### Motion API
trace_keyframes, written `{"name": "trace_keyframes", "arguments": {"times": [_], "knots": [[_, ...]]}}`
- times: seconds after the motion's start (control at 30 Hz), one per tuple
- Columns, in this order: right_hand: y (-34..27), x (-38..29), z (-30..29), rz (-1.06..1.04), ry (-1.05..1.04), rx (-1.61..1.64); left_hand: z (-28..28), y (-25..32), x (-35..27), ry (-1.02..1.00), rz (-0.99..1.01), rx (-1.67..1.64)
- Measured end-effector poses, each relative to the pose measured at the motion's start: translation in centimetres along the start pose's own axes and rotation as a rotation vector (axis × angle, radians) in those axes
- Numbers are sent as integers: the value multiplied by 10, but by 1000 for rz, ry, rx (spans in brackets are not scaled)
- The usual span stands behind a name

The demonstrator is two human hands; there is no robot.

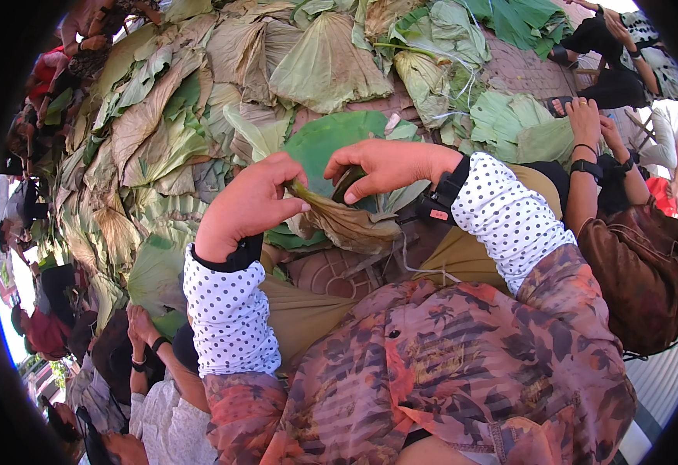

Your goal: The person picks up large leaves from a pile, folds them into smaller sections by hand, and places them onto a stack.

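Note:
My left hand [246, 203] pinches the narrow, gathered end of a withered brown lotus leaf [353, 224] between thumb and fingers. The leaf hangs folded to the right, below both hands. Across from it, my right hand [394, 168] curls its thumb and fingers around a small dark object [347, 183], mostly hidden, its kind unclear. A broad green lotus leaf [333, 139] lies just beyond the hands. White string [411, 264] trails from near the brown leaf toward my lap.
Dried and green lotus leaves [153, 128] cover the ground ahead and to the left. Tied leaf bundles [440, 64] lie at the upper right on red paving [525, 70]. Seated people work close by: hands [586, 122] on the right, another pair [141, 325] on the left.

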State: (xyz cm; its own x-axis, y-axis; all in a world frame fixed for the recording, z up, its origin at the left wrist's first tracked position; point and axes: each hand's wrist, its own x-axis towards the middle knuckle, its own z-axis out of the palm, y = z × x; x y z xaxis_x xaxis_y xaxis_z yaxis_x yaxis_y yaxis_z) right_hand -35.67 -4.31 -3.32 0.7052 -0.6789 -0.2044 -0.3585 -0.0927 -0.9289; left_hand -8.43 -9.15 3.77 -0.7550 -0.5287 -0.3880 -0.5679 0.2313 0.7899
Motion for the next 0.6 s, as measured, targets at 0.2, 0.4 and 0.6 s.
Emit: {"name": "trace_keyframes", "arguments": {"times": [0.2,0.4,0.6], "knots": [[10,-3,-9,176,163,74,-9,-16,-20,36,16,-97],[55,-44,-67,340,603,8,-32,-47,-53,593,-171,16],[118,-107,-96,334,1110,509,-39,-112,-68,1001,-369,162]]}}
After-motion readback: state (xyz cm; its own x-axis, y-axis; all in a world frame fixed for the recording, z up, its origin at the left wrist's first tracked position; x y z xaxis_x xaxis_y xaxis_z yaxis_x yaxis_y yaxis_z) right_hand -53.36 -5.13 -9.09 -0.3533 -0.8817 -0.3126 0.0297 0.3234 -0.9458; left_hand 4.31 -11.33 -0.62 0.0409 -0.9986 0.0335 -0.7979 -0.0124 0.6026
